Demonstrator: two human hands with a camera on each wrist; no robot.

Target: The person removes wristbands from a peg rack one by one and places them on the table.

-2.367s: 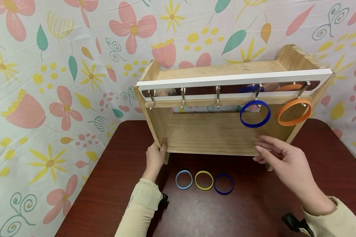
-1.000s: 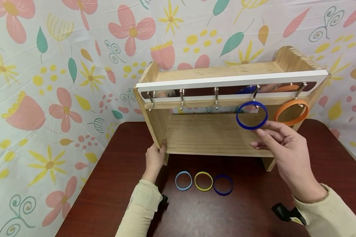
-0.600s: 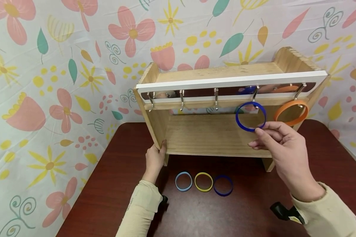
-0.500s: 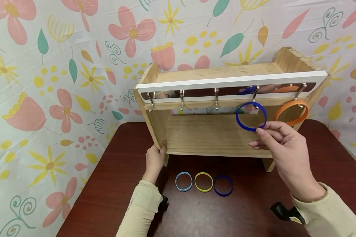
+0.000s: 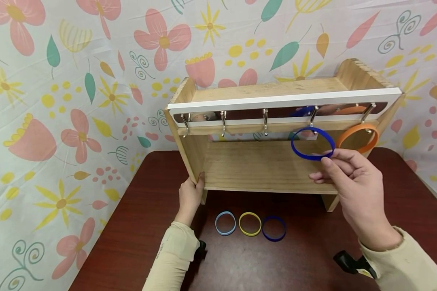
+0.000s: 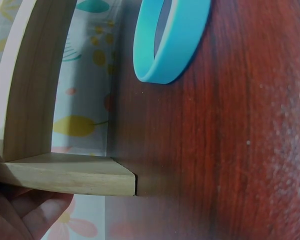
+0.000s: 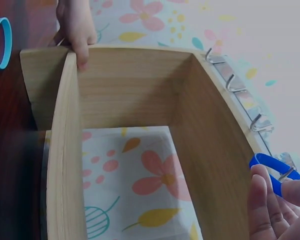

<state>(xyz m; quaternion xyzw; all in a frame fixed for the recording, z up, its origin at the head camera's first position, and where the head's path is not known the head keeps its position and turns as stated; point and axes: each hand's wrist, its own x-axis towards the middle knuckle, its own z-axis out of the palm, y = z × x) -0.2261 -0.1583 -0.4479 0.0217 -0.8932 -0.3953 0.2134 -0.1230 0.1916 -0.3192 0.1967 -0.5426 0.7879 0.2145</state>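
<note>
The right hand (image 5: 357, 190) has the blue ring (image 5: 306, 156). Its thumb and a finger pinch the low edge, on the side closest to that hand. Most of the ring pokes out up and to the left of the fingertips. The ring is round, so it has no long side, but it tips down a bit toward the hand.

Just above the ring is a shiny hook (image 5: 314, 114), up and to the left of the right hand. The hook's end shows inside the ring, so the ring seems to go around it. I can't tell if the two touch.

The orange ring (image 5: 375, 140) is just above the right hand's knuckles, by the last hook.

The left hand (image 5: 189, 194) is well away from the blue ring. It grips the side of the wooden shelf (image 5: 266, 165).

On the table (image 5: 240, 262), to the right of the left hand and a bit lower, lie a light blue ring (image 5: 225, 233), a yellow ring (image 5: 250, 234) and a dark blue ring (image 5: 274, 240). The light blue one is nearest the left hand.
</note>
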